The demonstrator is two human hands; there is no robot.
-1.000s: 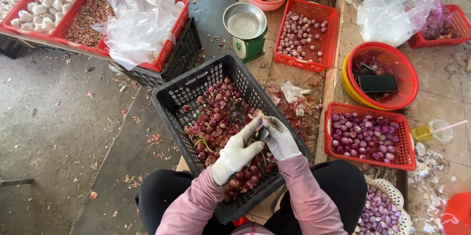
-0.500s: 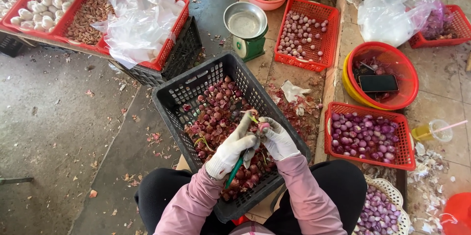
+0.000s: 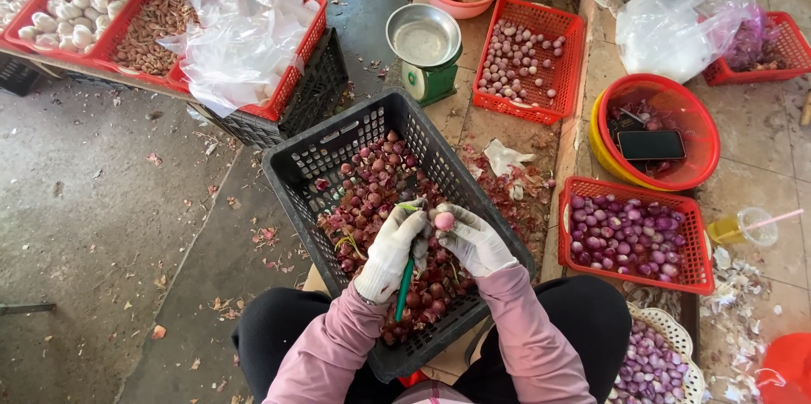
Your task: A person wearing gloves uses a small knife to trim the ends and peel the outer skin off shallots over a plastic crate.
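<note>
Dark-screened phone point(image 3: 651, 145) in red basin point(image 3: 705, 121); clear plastic bags point(image 3: 241, 37) over red crates point(image 3: 296, 54).

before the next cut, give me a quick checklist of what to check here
1. Shallot gripped in the right hand: ok, it sits at the fingertips.
2. Green-handled knife in the left hand: ok, handle held; the blade is hidden, so its edge direction: cannot tell.
3. Gloves on both hands: ok.
4. Black crate under the hands to catch peel: ok.
5. Red basket of peeled shallots has room: ok, it lies on the right-hand side, not heaped.
</note>
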